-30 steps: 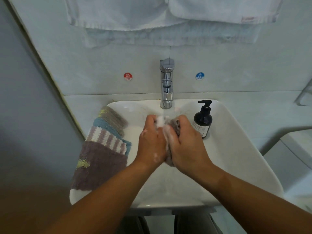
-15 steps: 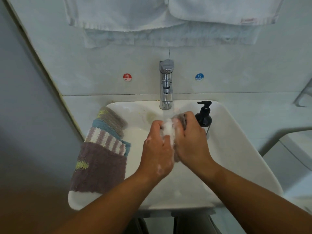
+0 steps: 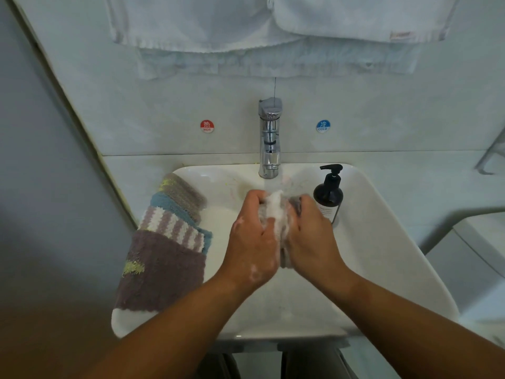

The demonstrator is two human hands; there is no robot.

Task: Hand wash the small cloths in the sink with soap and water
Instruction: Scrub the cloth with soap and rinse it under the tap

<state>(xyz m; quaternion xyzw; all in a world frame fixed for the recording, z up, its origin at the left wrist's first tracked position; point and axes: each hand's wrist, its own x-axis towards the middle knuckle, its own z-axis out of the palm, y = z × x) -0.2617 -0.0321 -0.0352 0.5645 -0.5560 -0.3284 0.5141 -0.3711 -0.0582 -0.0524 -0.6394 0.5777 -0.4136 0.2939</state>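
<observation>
Over the middle of the white sink (image 3: 388, 255), my left hand (image 3: 252, 242) and my right hand (image 3: 311, 236) press together around a small grey cloth (image 3: 284, 228) covered in white foam. Both hands grip it, palms facing each other, and suds cling to my left hand. Most of the cloth is hidden between the hands. Several more small cloths (image 3: 166, 242) lie overlapped along the sink's left rim: grey-brown, blue, striped pink and white, and dark mauve. A black pump soap bottle (image 3: 328, 194) stands on the right inside of the sink, just beyond my right hand.
A chrome tap (image 3: 269, 138) rises at the back of the sink, directly behind my hands, between a red HOT sticker (image 3: 207, 126) and a blue COLD sticker (image 3: 323, 126). White towels (image 3: 246, 26) hang on the wall above. A wall (image 3: 41, 160) closes in the left side.
My hands have rubbed the soapy cloth back and forth: the right hand slid forward over the bottle half a second ago, then drew back level with the left, uncovering the bottle.
</observation>
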